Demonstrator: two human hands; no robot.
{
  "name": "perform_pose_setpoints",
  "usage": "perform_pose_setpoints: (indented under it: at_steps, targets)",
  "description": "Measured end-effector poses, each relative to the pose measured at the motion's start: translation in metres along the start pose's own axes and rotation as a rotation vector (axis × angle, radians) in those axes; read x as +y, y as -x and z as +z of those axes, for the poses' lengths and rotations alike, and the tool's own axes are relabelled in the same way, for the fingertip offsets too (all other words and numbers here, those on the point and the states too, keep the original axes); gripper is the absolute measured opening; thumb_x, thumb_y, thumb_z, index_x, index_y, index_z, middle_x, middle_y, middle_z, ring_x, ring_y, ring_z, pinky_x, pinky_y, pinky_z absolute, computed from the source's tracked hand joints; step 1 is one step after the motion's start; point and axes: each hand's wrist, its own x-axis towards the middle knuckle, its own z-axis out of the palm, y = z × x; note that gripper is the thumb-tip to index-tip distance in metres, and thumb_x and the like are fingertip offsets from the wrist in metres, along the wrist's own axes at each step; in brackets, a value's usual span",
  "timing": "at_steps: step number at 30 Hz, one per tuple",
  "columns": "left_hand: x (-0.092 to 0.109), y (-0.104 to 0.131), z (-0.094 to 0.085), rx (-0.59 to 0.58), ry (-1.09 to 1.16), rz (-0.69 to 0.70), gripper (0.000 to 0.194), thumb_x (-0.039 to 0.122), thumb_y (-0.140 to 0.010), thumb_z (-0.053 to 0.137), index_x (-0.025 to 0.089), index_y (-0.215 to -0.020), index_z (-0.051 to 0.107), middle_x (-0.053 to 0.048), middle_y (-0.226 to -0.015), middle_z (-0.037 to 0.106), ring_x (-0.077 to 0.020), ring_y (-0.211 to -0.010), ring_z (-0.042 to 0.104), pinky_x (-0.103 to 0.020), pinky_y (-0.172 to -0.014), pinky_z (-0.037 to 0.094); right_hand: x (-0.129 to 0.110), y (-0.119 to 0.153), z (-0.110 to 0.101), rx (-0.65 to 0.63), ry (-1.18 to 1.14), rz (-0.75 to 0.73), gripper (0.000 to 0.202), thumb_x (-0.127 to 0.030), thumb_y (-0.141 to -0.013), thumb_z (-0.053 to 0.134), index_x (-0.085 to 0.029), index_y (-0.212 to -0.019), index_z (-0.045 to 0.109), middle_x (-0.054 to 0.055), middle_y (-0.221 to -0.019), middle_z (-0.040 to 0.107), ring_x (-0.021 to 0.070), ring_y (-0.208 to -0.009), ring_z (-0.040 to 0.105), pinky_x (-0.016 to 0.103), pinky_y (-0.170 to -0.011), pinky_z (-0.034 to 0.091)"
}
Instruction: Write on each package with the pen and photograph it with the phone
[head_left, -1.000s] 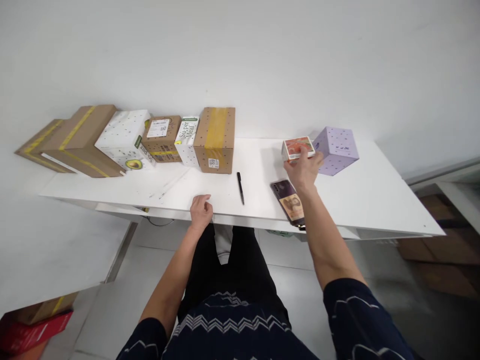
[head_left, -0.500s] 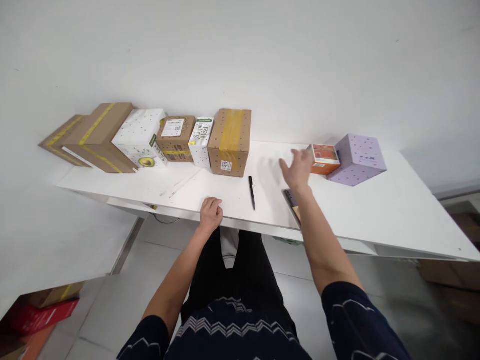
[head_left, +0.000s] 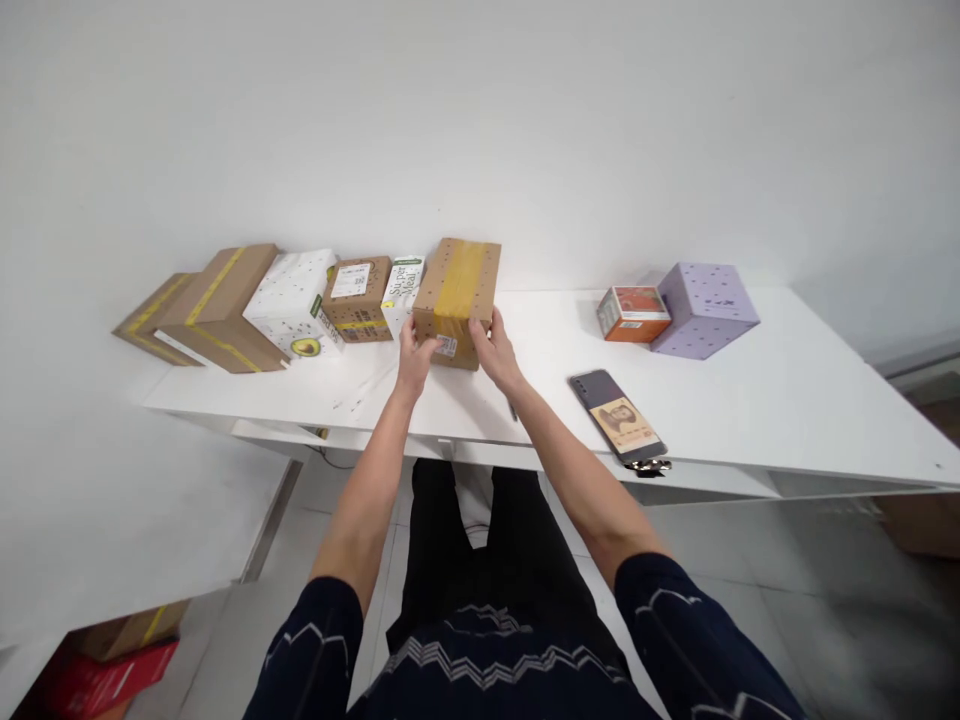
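Note:
Both hands are on a brown cardboard box point(head_left: 459, 283) with wide yellow tape down its middle. My left hand point(head_left: 415, 358) grips its front left corner, the thumb beside a small white label. My right hand point(head_left: 496, 350) holds the front right corner. Close to the box's left side stands a white Super Meal box point(head_left: 403, 288). A black pen point(head_left: 513, 411) is mostly hidden under my right wrist. Right of my right forearm lies a dark phone point(head_left: 616, 414) with a picture card on its back.
Farther left stand a brown box with a label point(head_left: 356, 300), a white avocado box point(head_left: 292, 300) and two taped brown boxes. An orange box point(head_left: 634, 314) touches a purple box point(head_left: 706, 310) at the right. The white table point(head_left: 810, 400) meets the wall behind.
My right hand has moved left from beside the orange box to the brown box. My left hand has risen from the table's edge and taken hold too. The phone is now uncovered.

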Motion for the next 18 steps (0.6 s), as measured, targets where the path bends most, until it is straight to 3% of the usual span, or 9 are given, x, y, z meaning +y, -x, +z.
perform_pose_setpoints:
  at_steps: [2,4,7,9,11,14,16,18]
  targets:
    - [0.006,0.025,-0.007,0.011,0.058,-0.028,0.06,0.033,-0.075,0.07,0.027,-0.133,0.055,-0.008,-0.139,0.058,-0.0268,-0.129,0.055,-0.039,-0.103,0.047,-0.003,0.032,0.0,-0.024,-0.009,-0.028,0.078,-0.07,-0.091,0.046,-0.025,-0.154,0.037,0.013,-0.138,0.059,0.0303,-0.125,0.056,0.051,-0.106,0.046]
    - [0.009,0.054,-0.023,0.094,0.056,-0.077,0.051,0.042,-0.08,0.066,0.03,-0.128,0.057,-0.006,-0.139,0.058,-0.0253,-0.13,0.053,-0.037,-0.099,0.049,-0.002,0.07,0.001,-0.024,0.042,-0.014,0.08,-0.068,-0.092,0.047,-0.024,-0.156,0.034,0.017,-0.144,0.051,0.0305,-0.128,0.052,0.052,-0.106,0.046]
    - [0.013,0.083,-0.051,0.2,0.076,-0.136,0.048,0.052,-0.081,0.062,0.031,-0.124,0.058,-0.005,-0.142,0.056,-0.0249,-0.133,0.051,-0.035,-0.094,0.051,0.004,0.117,0.006,-0.215,0.04,0.002,0.074,-0.062,-0.095,0.046,-0.026,-0.158,0.031,0.017,-0.147,0.043,0.0265,-0.12,0.057,0.048,-0.099,0.052]
    - [0.018,0.088,-0.066,0.239,0.055,-0.165,0.052,0.056,-0.082,0.059,0.033,-0.129,0.055,-0.005,-0.148,0.051,-0.0252,-0.138,0.047,-0.036,-0.096,0.05,0.009,0.133,0.007,-0.335,0.034,-0.028,0.064,-0.057,-0.097,0.046,-0.028,-0.153,0.039,0.015,-0.147,0.044,0.0236,-0.117,0.059,0.043,-0.096,0.054]
    - [0.025,0.088,-0.076,0.307,-0.014,-0.21,0.059,0.06,-0.085,0.055,0.036,-0.137,0.048,-0.006,-0.155,0.044,-0.0258,-0.144,0.04,-0.039,-0.101,0.048,0.014,0.135,0.003,-0.352,0.085,-0.05,0.05,-0.05,-0.098,0.047,-0.025,-0.141,0.053,0.013,-0.139,0.05,0.0216,-0.108,0.063,0.039,-0.09,0.056]
    - [0.038,0.09,-0.082,0.421,-0.154,-0.249,0.067,0.066,-0.087,0.05,0.039,-0.147,0.037,-0.006,-0.16,0.035,-0.0274,-0.148,0.034,-0.046,-0.107,0.044,0.021,0.116,-0.012,-0.169,0.4,-0.04,0.038,-0.038,-0.097,0.049,-0.019,-0.127,0.06,0.015,-0.127,0.055,0.0234,-0.098,0.064,0.04,-0.083,0.056]
    - [0.046,0.099,-0.077,0.418,-0.251,-0.22,0.071,0.068,-0.086,0.053,0.04,-0.149,0.035,-0.007,-0.161,0.033,-0.0293,-0.147,0.035,-0.049,-0.11,0.042,0.024,0.097,-0.025,-0.047,0.725,0.02,0.04,-0.032,-0.096,0.05,-0.015,-0.131,0.057,0.019,-0.126,0.054,0.0297,-0.107,0.061,0.043,-0.086,0.053]
    - [0.05,0.11,-0.065,0.359,-0.356,-0.146,0.074,0.068,-0.085,0.059,0.038,-0.149,0.036,-0.008,-0.161,0.031,-0.0309,-0.146,0.035,-0.051,-0.114,0.038,0.027,0.081,-0.035,-0.042,0.978,0.137,0.043,-0.03,-0.096,0.052,-0.012,-0.135,0.053,0.022,-0.126,0.053,0.0357,-0.116,0.057,0.044,-0.088,0.051]
